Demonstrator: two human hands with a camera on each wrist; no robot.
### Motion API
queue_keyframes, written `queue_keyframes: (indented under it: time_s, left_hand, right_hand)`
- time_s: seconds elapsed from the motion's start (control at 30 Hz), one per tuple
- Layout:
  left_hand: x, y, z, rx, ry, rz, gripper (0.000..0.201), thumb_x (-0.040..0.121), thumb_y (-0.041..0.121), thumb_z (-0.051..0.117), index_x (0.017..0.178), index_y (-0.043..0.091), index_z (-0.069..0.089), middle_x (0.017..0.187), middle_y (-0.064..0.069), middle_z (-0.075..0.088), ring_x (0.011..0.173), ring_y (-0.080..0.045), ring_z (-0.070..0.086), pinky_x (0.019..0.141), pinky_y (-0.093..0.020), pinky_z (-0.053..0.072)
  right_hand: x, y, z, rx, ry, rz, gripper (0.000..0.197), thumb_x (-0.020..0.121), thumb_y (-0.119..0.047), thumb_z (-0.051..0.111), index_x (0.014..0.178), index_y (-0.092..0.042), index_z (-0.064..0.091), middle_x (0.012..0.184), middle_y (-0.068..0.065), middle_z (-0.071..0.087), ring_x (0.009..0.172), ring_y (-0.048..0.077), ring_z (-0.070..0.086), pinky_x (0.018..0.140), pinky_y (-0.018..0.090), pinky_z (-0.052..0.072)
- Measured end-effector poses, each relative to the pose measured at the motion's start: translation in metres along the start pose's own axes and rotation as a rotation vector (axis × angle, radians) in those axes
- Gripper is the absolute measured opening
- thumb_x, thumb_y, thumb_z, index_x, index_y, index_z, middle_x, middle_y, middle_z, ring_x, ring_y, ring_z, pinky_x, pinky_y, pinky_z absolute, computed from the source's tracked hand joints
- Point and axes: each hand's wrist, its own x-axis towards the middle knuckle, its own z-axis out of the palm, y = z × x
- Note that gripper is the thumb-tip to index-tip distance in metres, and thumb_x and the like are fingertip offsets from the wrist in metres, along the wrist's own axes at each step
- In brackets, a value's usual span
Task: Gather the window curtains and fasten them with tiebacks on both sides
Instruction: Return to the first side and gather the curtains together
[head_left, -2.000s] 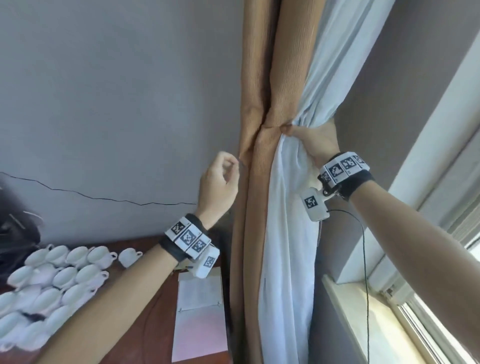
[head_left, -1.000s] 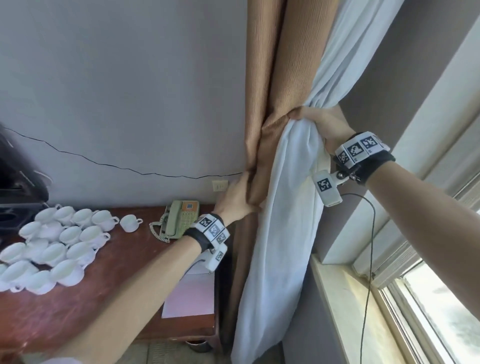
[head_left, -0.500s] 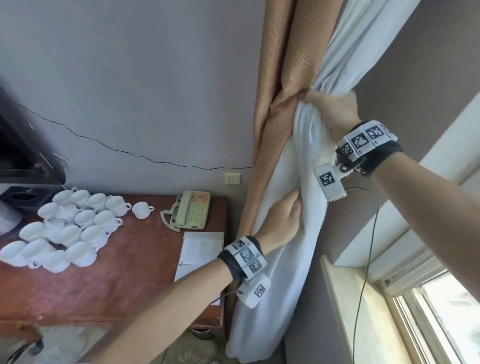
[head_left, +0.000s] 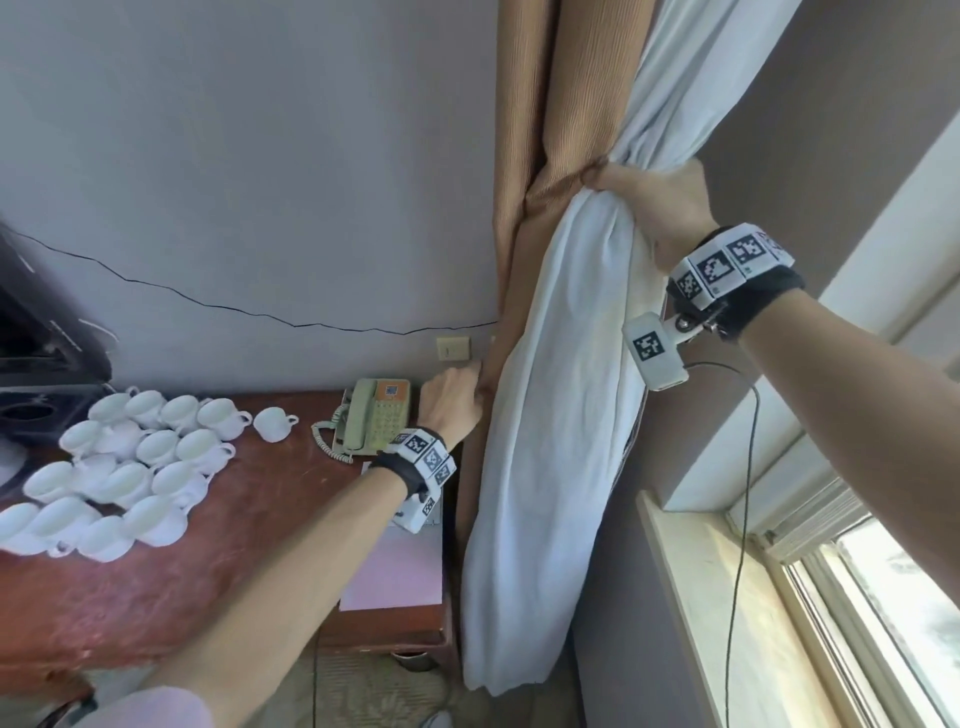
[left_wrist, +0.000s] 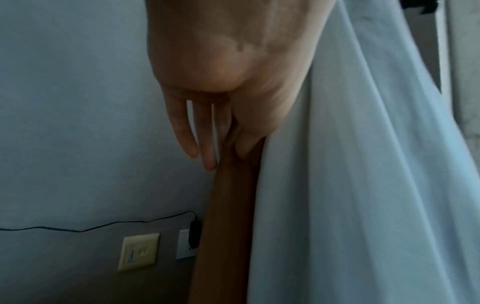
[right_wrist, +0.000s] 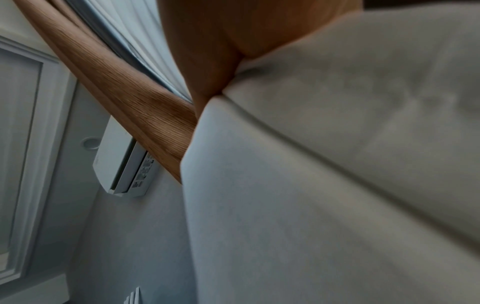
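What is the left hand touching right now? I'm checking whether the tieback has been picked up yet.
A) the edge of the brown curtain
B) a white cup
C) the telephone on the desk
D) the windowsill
A: the left hand has its fingers on the edge of the brown curtain, beside the white curtain bunched in the right hand; no tieback shows.

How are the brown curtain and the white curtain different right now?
The brown curtain is tan and ribbed; the white curtain is pale and smooth. The brown curtain hangs nearer the wall, while the white curtain hangs nearer the window. The left hand pinches the brown curtain's edge low down, and the right hand grips the white curtain higher up. Both are bunched together at the right hand.
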Motion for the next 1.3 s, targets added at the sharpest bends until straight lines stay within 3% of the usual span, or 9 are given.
queue_keyframes:
  time_s: [0.23, 0.37, 0.47, 0.57, 0.77, 0.87, 1.0, 1.13, 1.3]
  left_hand:
    - [-0.001, -0.025, 0.009, -0.743, 0.005, -0.229, 0.027, 0.108, 0.014, 0.046, 0.088, 0.021, 0.062, 0.073, 0.005, 0.061, 0.061, -0.011, 0.052, 0.063, -0.032, 0.043]
    - [-0.011, -0.043, -0.018, -1.039, -0.185, -0.262, 0.035, 0.109, 0.035, 0.047, 0.133, 0.012, 0.059, 0.128, 0.002, 0.068, 0.117, -0.011, 0.063, 0.112, -0.038, 0.045]
    - [-0.020, -0.053, -0.044, -0.707, -0.294, -0.174, 0.083, 0.093, 0.058, 0.065, 0.151, 0.008, 0.034, 0.146, 0.005, 0.051, 0.129, -0.011, 0.052, 0.112, -0.034, 0.041]
    - [-0.025, -0.057, -0.053, -0.145, -0.156, -0.047, 0.076, 0.084, 0.044, 0.083, 0.130, 0.008, 0.034, 0.103, 0.000, 0.058, 0.085, -0.017, 0.060, 0.075, -0.035, 0.054]
    - [-0.014, -0.090, -0.066, 0.001, 0.142, -0.085, 0.040, 0.089, -0.006, 0.063, 0.117, 0.007, 0.038, 0.099, -0.014, 0.058, 0.082, -0.036, 0.064, 0.071, -0.051, 0.058]
    - [-0.014, -0.099, -0.101, 0.184, 0.293, -0.264, 0.054, 0.077, 0.014, 0.087, 0.114, 0.005, 0.049, 0.110, -0.018, 0.061, 0.098, -0.039, 0.064, 0.078, -0.047, 0.052]
    - [-0.015, -0.095, -0.121, 0.237, 0.070, -0.517, 0.054, 0.090, 0.055, 0.071, 0.101, 0.003, 0.072, 0.097, -0.020, 0.076, 0.093, -0.039, 0.074, 0.077, -0.041, 0.056]
    - [-0.022, -0.092, -0.091, -0.494, -0.175, -0.708, 0.054, 0.105, 0.048, 0.053, 0.091, 0.000, 0.072, 0.056, -0.003, 0.071, 0.049, -0.016, 0.071, 0.055, -0.029, 0.059]
    - [-0.002, -0.073, -0.032, -1.246, -0.064, -0.744, 0.042, 0.112, 0.031, 0.041, 0.147, 0.009, 0.049, 0.133, -0.007, 0.064, 0.123, -0.024, 0.064, 0.100, -0.037, 0.055]
  right_hand:
    - [0.008, 0.003, 0.004, 0.015, 0.073, -0.048, 0.044, 0.069, -0.011, 0.093, 0.095, -0.026, 0.062, 0.101, -0.008, 0.073, 0.086, -0.001, 0.073, 0.070, 0.014, 0.059]
    - [0.021, 0.007, 0.002, -0.003, 0.154, -0.061, 0.061, 0.059, -0.021, 0.096, 0.112, -0.017, 0.068, 0.107, -0.004, 0.076, 0.094, 0.006, 0.076, 0.081, 0.023, 0.064]
    - [0.028, 0.010, 0.001, -0.022, 0.182, -0.054, 0.071, 0.054, -0.028, 0.098, 0.117, -0.014, 0.069, 0.108, -0.005, 0.077, 0.096, 0.005, 0.076, 0.084, 0.025, 0.064]
    - [0.030, 0.011, 0.004, -0.018, 0.183, -0.067, 0.067, 0.054, -0.028, 0.097, 0.114, -0.013, 0.072, 0.104, -0.006, 0.078, 0.089, 0.001, 0.076, 0.081, 0.023, 0.064]
    - [0.029, 0.014, 0.017, -0.017, 0.177, -0.064, 0.086, 0.047, -0.035, 0.099, 0.123, -0.010, 0.066, 0.110, -0.004, 0.076, 0.097, 0.006, 0.075, 0.084, 0.026, 0.064]
    - [0.029, 0.015, 0.018, 0.000, 0.179, -0.065, 0.087, 0.047, -0.032, 0.100, 0.123, -0.010, 0.066, 0.110, -0.004, 0.076, 0.098, 0.007, 0.075, 0.085, 0.027, 0.065]
    - [0.029, 0.017, 0.022, 0.010, 0.178, -0.076, 0.090, 0.047, -0.032, 0.099, 0.126, -0.010, 0.064, 0.112, -0.003, 0.076, 0.100, 0.007, 0.075, 0.086, 0.027, 0.064]
    - [0.029, 0.018, 0.022, 0.017, 0.185, -0.075, 0.093, 0.046, -0.032, 0.099, 0.129, -0.010, 0.062, 0.115, -0.002, 0.074, 0.103, 0.009, 0.074, 0.089, 0.029, 0.064]
    - [0.024, 0.018, 0.025, 0.007, 0.172, -0.090, 0.089, 0.050, -0.029, 0.098, 0.129, -0.010, 0.062, 0.113, -0.003, 0.074, 0.101, 0.008, 0.074, 0.088, 0.029, 0.064]
